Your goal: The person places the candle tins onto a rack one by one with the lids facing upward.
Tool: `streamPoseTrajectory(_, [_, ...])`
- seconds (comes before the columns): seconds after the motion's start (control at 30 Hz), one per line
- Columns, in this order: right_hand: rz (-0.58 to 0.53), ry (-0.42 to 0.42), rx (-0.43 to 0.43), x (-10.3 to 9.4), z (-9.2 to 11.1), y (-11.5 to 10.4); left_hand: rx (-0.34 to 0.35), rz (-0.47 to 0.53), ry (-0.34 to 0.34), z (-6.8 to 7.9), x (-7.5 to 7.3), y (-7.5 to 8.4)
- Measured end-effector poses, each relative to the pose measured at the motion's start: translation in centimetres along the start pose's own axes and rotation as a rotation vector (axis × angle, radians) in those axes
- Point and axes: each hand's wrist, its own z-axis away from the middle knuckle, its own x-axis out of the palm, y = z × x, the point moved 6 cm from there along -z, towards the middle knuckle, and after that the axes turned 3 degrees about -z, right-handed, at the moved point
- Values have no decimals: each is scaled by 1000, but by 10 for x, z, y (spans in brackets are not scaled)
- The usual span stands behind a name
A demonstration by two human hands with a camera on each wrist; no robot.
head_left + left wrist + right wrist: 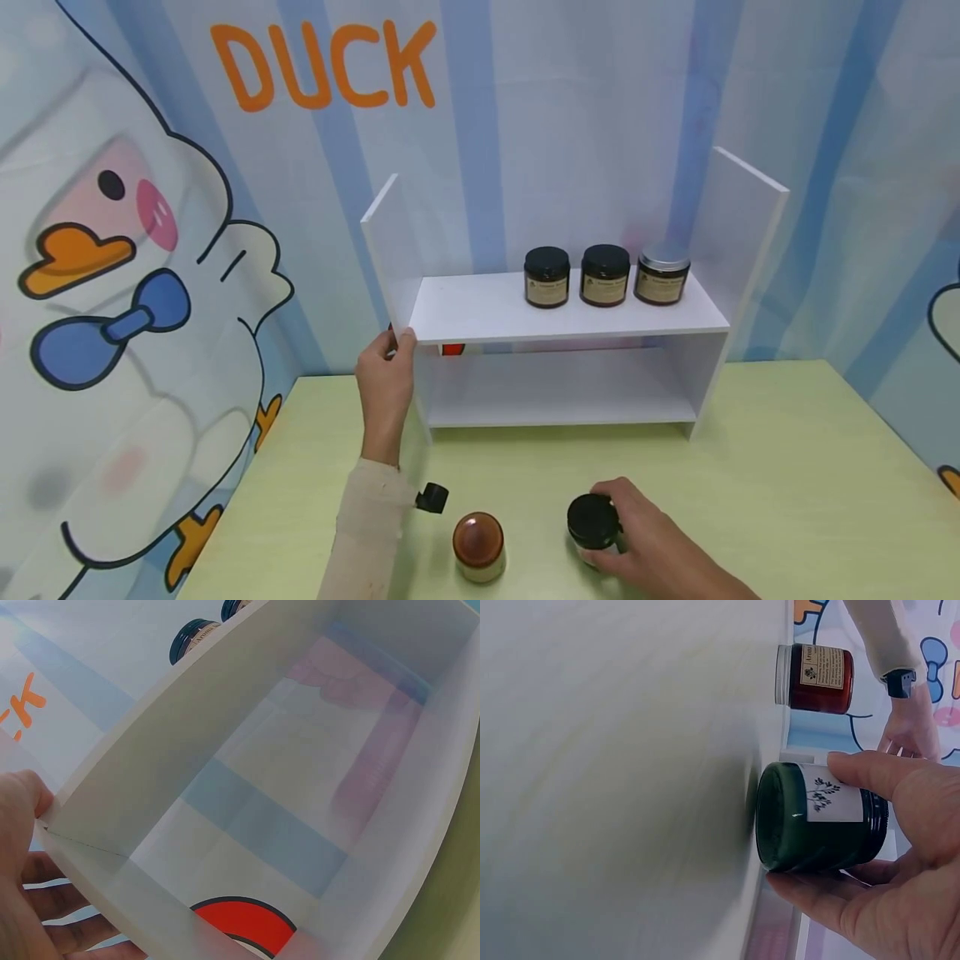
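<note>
In front of the white shelf [465,308], just right of its middle, the right hand [637,529] is pinching a green jar [592,521] with a black lid between thumb and fingers; the right wrist view is showing its pale label and dark base, though whether that base is touching the table [277,517] I cannot tell. The left hand [386,375] is gripping the shelf's left side panel near the end of the upper board, its thumb lying along the front edge and its fingers reaching apart behind the panel. A pale sleeve [367,525] with a small black device [432,497] is covering that arm. In front of the shelf's left half, an amber jar [478,546] is standing upside down on its silver lid. On the shelf's upper board, two black-lidded jars [547,277] [605,275] are sitting side by side, and a silver-lidded jar [662,275] is standing nearest the right side panel. Behind the shelf, a blue-striped backdrop [585,125] is hanging, its printed duck [112,400] showing to the shelf's left.
</note>
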Motion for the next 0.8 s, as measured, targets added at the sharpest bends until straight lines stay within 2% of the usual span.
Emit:
streamPoseTrajectory(0.13, [-32, -37, 27, 2, 0, 3, 0, 0, 4, -1, 0, -1])
streamPoseTrajectory(0.4, [-33, -44, -30, 3, 2, 6, -1, 9, -8, 0, 0, 0])
streamPoseTrajectory(0.8, [-19, -76, -26, 3, 4, 9, -8, 3, -11, 0, 0, -1])
